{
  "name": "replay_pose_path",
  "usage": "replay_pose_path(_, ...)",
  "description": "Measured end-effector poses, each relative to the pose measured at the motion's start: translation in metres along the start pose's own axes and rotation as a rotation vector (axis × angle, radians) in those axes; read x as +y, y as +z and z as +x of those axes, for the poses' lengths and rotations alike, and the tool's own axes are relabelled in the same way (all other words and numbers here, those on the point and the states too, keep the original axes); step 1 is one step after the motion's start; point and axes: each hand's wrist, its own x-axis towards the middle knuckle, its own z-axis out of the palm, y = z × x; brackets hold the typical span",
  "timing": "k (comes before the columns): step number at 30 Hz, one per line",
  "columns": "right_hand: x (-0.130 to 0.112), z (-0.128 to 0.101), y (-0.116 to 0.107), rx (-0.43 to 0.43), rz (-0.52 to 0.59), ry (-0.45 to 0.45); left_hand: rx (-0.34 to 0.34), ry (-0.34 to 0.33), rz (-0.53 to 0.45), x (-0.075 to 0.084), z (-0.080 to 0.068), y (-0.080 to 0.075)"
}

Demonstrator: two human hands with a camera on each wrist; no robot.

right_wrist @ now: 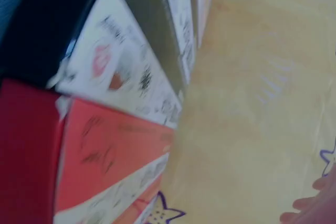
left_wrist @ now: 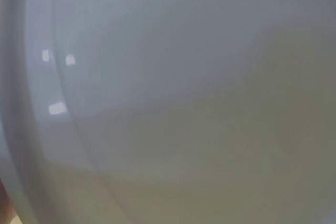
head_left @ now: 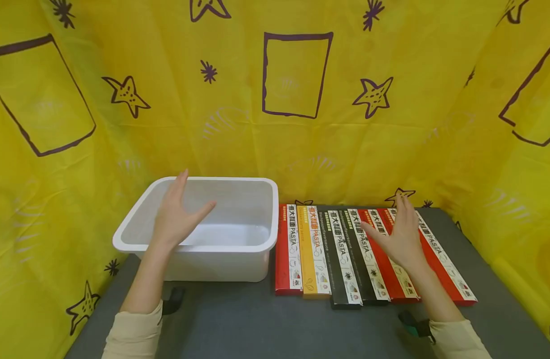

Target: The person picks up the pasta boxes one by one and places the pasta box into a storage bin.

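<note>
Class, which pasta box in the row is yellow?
The yellow pasta box, second from left in the head view, between a red pasta box and a black pasta box; the others are red or black.

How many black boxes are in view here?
2, side by side: the left one beside the yellow box, the right one beside a red box. The right hand partly covers the boxes, but probably hides no third black one.
</note>
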Motion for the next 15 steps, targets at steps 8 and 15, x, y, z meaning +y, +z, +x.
replay_pose_path(8,0.021,-0.008,-0.01,-0.05,0.031,0.047,0.091,-0.003,-0.168,-0.018,-0.005,-0.013)
replay_pose_path(15,0.045,-0.016,-0.02,-0.052,-0.03,0.097,0.114,-0.056,-0.134,-0.033,-0.011,-0.035)
